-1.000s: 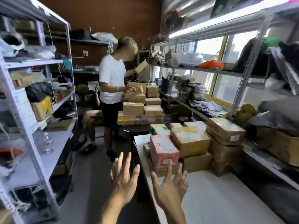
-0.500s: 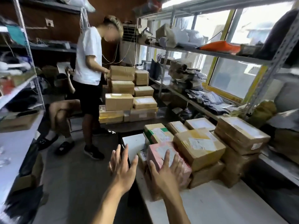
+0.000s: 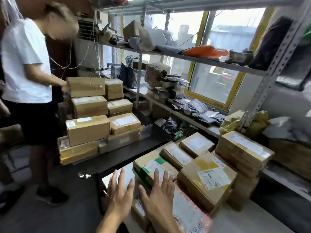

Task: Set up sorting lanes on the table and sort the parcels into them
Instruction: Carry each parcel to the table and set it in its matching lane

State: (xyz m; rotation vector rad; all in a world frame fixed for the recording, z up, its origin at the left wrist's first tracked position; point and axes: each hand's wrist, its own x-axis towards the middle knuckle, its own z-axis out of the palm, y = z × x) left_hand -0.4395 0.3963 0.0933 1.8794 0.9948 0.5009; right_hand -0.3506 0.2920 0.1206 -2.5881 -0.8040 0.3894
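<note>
Head view puts both your hands over the near end of the white table, fingers straight and spread, gripping nothing. Your left hand hangs off the table's near-left edge. Your right hand is over the pink parcel; you cannot tell whether it touches. Behind that parcel the other parcels crowd the table's far end, and a person in a white shirt stands beyond the table.

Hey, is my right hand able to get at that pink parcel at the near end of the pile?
Probably yes. The right hand, fingers straight, hovers over the pink parcel with a white label, and nothing lies between them.
</note>
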